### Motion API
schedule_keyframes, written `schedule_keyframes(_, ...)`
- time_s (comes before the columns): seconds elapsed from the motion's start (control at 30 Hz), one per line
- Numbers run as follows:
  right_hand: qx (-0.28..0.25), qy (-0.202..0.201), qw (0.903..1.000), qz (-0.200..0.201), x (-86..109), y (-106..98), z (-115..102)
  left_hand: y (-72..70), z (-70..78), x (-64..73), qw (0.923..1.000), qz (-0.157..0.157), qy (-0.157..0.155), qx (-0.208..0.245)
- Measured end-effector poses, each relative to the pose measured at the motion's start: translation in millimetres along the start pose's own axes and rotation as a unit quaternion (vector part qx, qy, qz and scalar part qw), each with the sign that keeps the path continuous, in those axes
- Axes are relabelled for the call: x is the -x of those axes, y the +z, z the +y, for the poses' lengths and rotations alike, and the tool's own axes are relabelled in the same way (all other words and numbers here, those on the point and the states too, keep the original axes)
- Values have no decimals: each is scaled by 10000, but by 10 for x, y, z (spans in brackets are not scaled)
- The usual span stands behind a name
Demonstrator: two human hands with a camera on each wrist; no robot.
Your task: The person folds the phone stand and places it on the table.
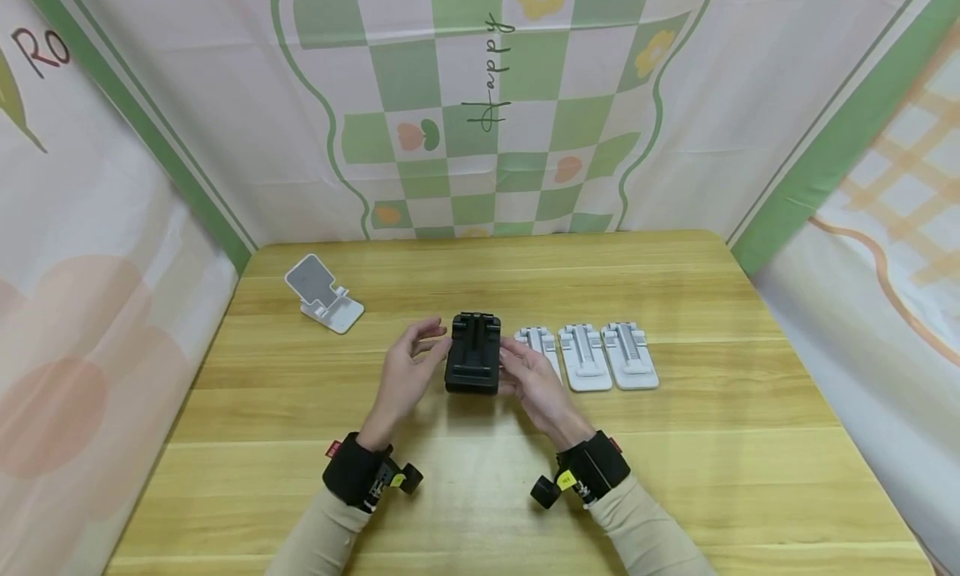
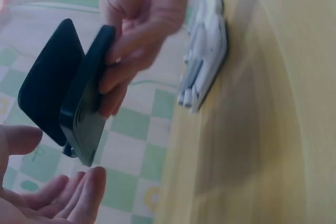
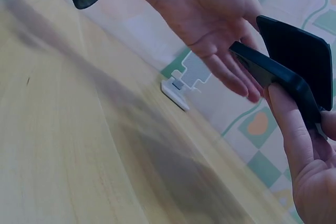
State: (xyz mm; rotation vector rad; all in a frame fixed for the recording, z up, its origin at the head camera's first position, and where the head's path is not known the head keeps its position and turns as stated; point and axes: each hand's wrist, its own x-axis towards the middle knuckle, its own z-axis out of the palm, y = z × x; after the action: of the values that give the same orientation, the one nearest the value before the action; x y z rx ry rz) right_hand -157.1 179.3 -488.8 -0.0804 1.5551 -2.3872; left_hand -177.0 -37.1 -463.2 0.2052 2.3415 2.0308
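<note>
A black folding phone stand (image 1: pixel 473 355) is held up over the wooden table, its two plates partly spread in the wrist views. My right hand (image 1: pixel 534 384) grips its right edge, fingers against the base (image 3: pixel 270 72) from beneath. On the other side is my left hand (image 1: pixel 405 372), thumb and fingers loosely parted around the near corner; the left wrist view shows its thumb (image 2: pixel 23 139) close to the stand's hinge end. Just right of my right hand lie white folded phone stands (image 1: pixel 585 358), the nearest one partly hidden by that hand.
An unfolded white phone stand with a grey pad (image 1: pixel 322 293) stands at the table's back left. The wooden table (image 1: pixel 712 476) ends at a printed cloth backdrop (image 1: pixel 480 167), with cloth walls on both sides. Both wrists wear black camera bands.
</note>
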Motion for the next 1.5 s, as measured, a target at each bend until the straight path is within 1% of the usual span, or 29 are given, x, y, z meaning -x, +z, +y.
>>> schedule_keyframes(0.07,30,-12,10000,-31,-1,-3,9,9,-18,-9,9991,-83,-358,201)
schedule_keyframes(0.13,49,-10,10000,-43,-2,-6,19,18,-30,-15,9972,-133,-630,373)
schedule_keyframes(0.33,47,-11,10000,-45,13,8,24,15,-64,-3,9892,-300,-1306,595)
schedule_keyframes(0.4,40,-5,10000,-32,17,15,19,8,-76,4,9864,-374,-1434,706)
schedule_keyframes(0.57,77,21,10000,17,19,16,12,-3,-97,0,9795,-547,-1612,1078)
schedule_keyframes(0.67,125,38,9999,7,16,13,11,-4,-96,-5,9738,-644,-1771,1273)
schedule_keyframes(0.73,155,65,9999,5,13,14,10,-3,-92,-5,9713,-699,-1821,1358)
schedule_keyframes(0.8,190,107,9998,30,12,14,9,0,-90,-5,9709,-733,-1806,1393)
schedule_keyframes(1.0,200,305,9989,298,6,22,2,9,-93,-8,9711,-730,-1761,1436)
schedule_keyframes(1.17,194,351,9985,362,0,27,-6,23,-100,-11,9724,-682,-1714,1432)
schedule_keyframes(1.3,281,346,9983,372,1,23,-12,35,-109,-15,9735,-679,-1655,1424)
schedule_keyframes(1.5,482,334,9980,240,6,16,-30,27,-116,-11,9749,-755,-1614,1332)
